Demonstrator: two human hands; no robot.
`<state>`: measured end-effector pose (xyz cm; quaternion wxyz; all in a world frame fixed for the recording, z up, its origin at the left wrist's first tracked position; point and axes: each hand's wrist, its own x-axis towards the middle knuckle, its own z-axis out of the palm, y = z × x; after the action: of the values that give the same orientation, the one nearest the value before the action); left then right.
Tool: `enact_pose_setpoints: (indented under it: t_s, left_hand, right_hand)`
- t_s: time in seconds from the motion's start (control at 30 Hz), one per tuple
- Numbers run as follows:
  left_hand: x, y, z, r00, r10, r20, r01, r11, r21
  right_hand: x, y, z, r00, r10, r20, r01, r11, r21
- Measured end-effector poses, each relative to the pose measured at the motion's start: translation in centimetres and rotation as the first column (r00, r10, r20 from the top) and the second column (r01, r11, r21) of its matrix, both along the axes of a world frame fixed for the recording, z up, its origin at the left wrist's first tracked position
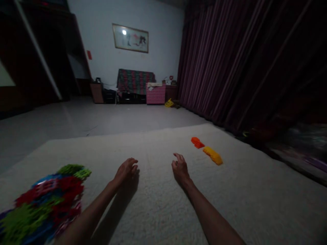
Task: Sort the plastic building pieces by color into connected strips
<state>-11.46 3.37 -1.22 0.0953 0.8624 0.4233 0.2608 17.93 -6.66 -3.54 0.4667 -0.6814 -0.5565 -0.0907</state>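
Note:
Both my arms reach forward over a pale carpet [163, 204]. My left hand [126, 169] hovers near the carpet with its fingers loosely curled and nothing in it. My right hand [179, 166] is beside it, fingers also loosely bent and apart, holding nothing. A heap of red, green and blue plastic pieces [43, 204] lies at the lower left, close to my left forearm. Further right lie an orange pile [197, 142] and a yellow pile [213, 155] of similar pieces, a short way beyond my right hand.
Dark striped curtains [242, 68] run along the right. At the far wall stand a cloth-covered piece of furniture [135, 81], a pink checked box [155, 93] and a framed picture [130, 38]. Bare grey floor [76, 119] lies beyond the carpet. Dark furniture fills the left.

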Motion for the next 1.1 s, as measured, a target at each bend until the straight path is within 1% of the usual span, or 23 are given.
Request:
enact_pose_setpoints:
  t_s: [0.07,0.13,0.2,0.27,0.33,0.37,0.43,0.47,0.53,0.63,0.73,0.8,0.87,0.9,0.97,1.03,1.1]
  left_hand:
    - [2.8,-0.3,-1.6,1.0,-0.016,0.02,0.015,1.0,0.025]
    - [4.8,-0.8,-2.5,1.0,0.006,0.007,-0.007,1.0,0.028]
    - [6.0,-1.5,-3.0,0.999,0.029,-0.018,-0.029,0.999,0.041]
    - [6.5,-2.0,-3.2,0.998,0.049,-0.031,-0.046,0.997,0.07]
    - [6.6,-2.3,-3.4,0.997,0.068,-0.03,-0.065,0.994,0.086]
    - [6.6,-2.4,-3.4,0.997,0.073,-0.03,-0.071,0.994,0.086]
    - [6.5,-2.3,-3.4,0.996,0.076,-0.036,-0.073,0.994,0.083]
    - [6.5,-2.3,-3.5,0.996,0.079,-0.043,-0.075,0.994,0.085]
    - [6.5,-2.1,-3.7,0.994,0.088,-0.061,-0.082,0.991,0.102]
    - [6.3,-1.8,-4.1,0.993,0.093,-0.077,-0.082,0.988,0.129]
    - [5.9,-1.7,-4.2,0.995,0.084,-0.058,-0.076,0.989,0.129]
    - [6.1,-1.6,-3.9,0.996,0.084,-0.033,-0.08,0.99,0.115]
    - [7.2,-1.5,-3.0,0.996,0.085,-0.005,-0.084,0.993,0.083]
    - [8.4,-1.5,-2.5,0.996,0.088,0.012,-0.088,0.994,0.059]
    - [11.8,-1.8,-1.2,0.998,0.024,0.053,-0.023,1.0,-0.007]
    - [16.5,-2.4,0.0,0.993,-0.089,0.082,0.096,0.991,-0.089]
    - [21.9,-3.3,0.9,0.976,-0.186,0.112,0.202,0.967,-0.153]
  right_hand:
    - [4.9,-1.9,0.4,0.985,-0.168,0.035,0.169,0.986,-0.009]
    - [9.0,-3.8,0.9,0.947,-0.311,0.074,0.314,0.949,-0.02]
    - [12.5,-5.3,1.5,0.898,-0.425,0.117,0.433,0.9,-0.051]
    - [15.4,-6.5,1.9,0.831,-0.539,0.137,0.554,0.825,-0.11]
    - [17.8,-7.2,2.1,0.794,-0.59,0.147,0.608,0.762,-0.222]
    - [18.7,-7.4,2.2,0.792,-0.594,0.143,0.607,0.74,-0.288]
    - [20.3,-7.4,2.2,0.811,-0.573,0.12,0.568,0.72,-0.4]
    - [20.9,-7.3,2.1,0.826,-0.554,0.109,0.541,0.721,-0.432]
    - [21.6,-6.8,1.9,0.849,-0.517,0.103,0.504,0.737,-0.451]
    - [22.0,-6.0,1.6,0.863,-0.491,0.121,0.492,0.759,-0.426]
    - [22.1,-5.4,1.2,0.862,-0.488,0.139,0.5,0.77,-0.397]
    - [22.1,-5.3,1.0,0.855,-0.497,0.149,0.513,0.765,-0.39]
    - [22.0,-5.2,0.9,0.842,-0.517,0.156,0.534,0.752,-0.387]
    - [22.0,-5.2,0.9,0.834,-0.528,0.158,0.545,0.745,-0.385]
    - [21.9,-5.2,1.0,0.825,-0.541,0.164,0.559,0.735,-0.384]
    - [21.9,-5.2,1.1,0.823,-0.543,0.168,0.561,0.73,-0.391]
    - [21.8,-5.3,1.2,0.825,-0.539,0.171,0.558,0.726,-0.402]
